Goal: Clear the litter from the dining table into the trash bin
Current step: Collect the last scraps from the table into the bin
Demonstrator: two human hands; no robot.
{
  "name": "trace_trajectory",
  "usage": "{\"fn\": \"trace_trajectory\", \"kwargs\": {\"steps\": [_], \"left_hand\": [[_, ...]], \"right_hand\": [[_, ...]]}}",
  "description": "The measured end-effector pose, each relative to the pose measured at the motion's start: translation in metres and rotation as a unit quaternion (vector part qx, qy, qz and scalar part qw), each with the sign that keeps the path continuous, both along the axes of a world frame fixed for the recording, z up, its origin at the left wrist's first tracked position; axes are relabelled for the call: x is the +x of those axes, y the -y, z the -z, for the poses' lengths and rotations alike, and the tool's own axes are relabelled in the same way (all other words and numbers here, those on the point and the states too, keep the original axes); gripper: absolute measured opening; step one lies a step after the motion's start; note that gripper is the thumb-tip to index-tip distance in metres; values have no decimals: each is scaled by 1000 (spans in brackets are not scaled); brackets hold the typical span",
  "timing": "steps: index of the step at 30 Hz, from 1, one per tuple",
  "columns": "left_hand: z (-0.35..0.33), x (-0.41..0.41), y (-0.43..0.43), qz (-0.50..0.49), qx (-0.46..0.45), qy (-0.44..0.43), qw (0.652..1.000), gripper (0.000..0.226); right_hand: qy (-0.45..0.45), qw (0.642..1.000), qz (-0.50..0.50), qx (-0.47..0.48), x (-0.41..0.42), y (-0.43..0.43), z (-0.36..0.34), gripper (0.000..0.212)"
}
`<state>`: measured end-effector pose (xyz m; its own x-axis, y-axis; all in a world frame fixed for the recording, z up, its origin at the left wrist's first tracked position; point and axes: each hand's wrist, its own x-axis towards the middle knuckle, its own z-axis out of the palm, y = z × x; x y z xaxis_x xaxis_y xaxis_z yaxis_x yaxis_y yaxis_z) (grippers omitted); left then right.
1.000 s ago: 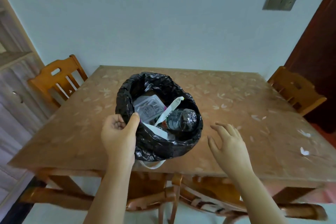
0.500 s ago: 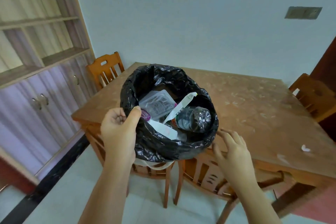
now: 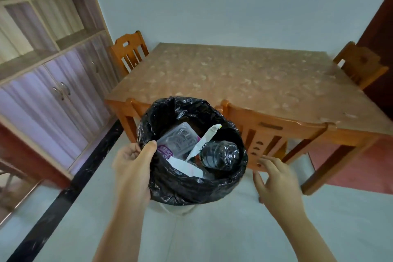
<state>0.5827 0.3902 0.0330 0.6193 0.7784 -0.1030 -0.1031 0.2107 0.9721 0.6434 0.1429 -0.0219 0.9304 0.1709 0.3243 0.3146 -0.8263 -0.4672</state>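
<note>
My left hand (image 3: 134, 168) grips the rim of the trash bin (image 3: 182, 189), which is lined with a black bag and hangs in the air above the pale floor, in front of the dining table (image 3: 244, 83). Inside the bin lie a clear plastic tray (image 3: 180, 138), a white wrapper strip (image 3: 204, 142), a crushed plastic bottle (image 3: 221, 153) and white paper (image 3: 185, 167). My right hand (image 3: 276, 181) hovers just right of the bin, fingers spread, holding nothing.
A wooden chair (image 3: 270, 136) is tucked under the table's near edge, right behind the bin. Further chairs stand at the far left (image 3: 129, 53) and far right (image 3: 359, 66). A cabinet with shelves (image 3: 53, 83) lines the left wall. A small white scrap (image 3: 349, 115) lies near the table's right edge.
The bin has come off the table edge and moved back and down over the floor, still in my left hand. My right hand stayed beside it. The table is farther away.
</note>
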Motion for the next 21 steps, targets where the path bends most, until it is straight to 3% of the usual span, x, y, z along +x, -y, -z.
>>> {"fn": "trace_trajectory", "kwargs": {"steps": [7, 11, 16, 21], "left_hand": [[78, -119, -57, 7, 9, -110, 994, 26], [122, -177, -77, -4, 62, -216, 974, 28], [185, -222, -72, 31, 80, -312, 946, 29], [255, -234, -62, 65, 177, -362, 913, 35]], "right_hand": [[-50, 998, 17, 17, -136, -65, 59, 29], [-137, 990, 27, 9, -193, -87, 94, 28], [-220, 974, 54, 1, -234, -85, 139, 30], [-271, 959, 83, -3, -256, -80, 201, 30]]}}
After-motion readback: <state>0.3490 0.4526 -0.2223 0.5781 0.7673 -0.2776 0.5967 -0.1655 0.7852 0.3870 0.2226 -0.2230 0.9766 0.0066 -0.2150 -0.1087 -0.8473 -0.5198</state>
